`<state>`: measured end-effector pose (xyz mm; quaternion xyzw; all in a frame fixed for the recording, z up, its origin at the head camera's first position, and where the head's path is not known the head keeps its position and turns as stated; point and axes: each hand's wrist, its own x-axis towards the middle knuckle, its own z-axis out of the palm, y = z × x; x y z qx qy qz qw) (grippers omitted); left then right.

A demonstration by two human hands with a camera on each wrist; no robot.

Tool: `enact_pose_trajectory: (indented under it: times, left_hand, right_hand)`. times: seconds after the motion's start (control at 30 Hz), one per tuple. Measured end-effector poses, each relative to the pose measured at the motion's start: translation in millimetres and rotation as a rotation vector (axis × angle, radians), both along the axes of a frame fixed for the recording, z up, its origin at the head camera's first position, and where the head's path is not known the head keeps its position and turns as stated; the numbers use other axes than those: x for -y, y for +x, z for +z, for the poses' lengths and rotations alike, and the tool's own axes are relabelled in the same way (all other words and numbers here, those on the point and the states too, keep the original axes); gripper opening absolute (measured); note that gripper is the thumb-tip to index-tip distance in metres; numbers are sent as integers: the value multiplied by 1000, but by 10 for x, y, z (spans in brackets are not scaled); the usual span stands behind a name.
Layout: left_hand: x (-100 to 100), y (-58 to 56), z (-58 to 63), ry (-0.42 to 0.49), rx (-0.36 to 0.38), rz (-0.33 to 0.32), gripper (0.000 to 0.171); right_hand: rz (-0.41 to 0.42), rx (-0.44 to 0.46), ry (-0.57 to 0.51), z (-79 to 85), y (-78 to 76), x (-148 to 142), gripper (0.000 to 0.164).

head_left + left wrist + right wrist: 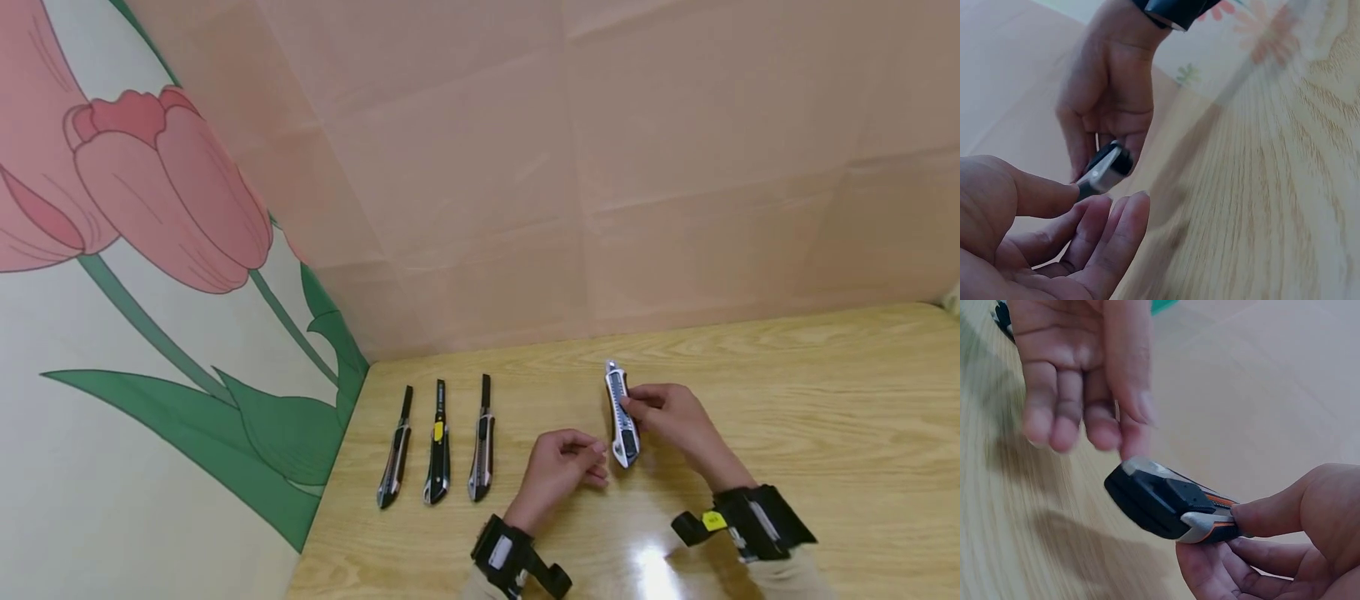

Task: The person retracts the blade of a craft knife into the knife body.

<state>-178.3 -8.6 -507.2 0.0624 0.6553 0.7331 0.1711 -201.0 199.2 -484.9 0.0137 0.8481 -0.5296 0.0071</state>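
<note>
In the head view my right hand (678,421) pinches a utility knife (621,417) between thumb and fingers, above the table. The knife is silver and black, its head pointing away and its dark butt end toward me. In the right wrist view orange trim shows along the knife's body (1207,528). My left hand (564,467) hovers just left of the butt end, fingers loosely bent and nothing between them. Seen from the right wrist, the left fingertips (1104,434) hang right beside the butt end.
Three more utility knives lie in a row at the left of the wooden table (847,400): a left one (394,458), a middle one with a yellow slider (438,450) and a right one (482,450). Behind is a pinkish sheet (600,167); a tulip-printed wall (172,192) stands left.
</note>
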Motion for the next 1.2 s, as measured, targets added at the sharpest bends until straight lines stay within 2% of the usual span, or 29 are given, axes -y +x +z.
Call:
enact_pose_trajectory:
  times: [0.2, 0.47, 0.67, 0.9, 1.2]
  left_hand:
    - [139, -25, 30, -70, -20, 20, 11]
    - [457, -135, 58, -141, -102, 72, 17]
    - [665, -199, 90, -182, -73, 137, 19]
    - [839, -266, 122, -227, -70, 216, 16]
    - [1003, -316, 131, -265, -131, 279, 18]
  right_hand:
    - [0, 18, 79, -19, 18, -177, 44]
    - [6, 56, 137, -91, 40, -427, 49]
    - [0, 50, 221, -154, 80, -599, 46]
    - [-8, 101, 242, -176, 127, -760, 52]
    - [-25, 137, 292, -115, 153, -875, 53]
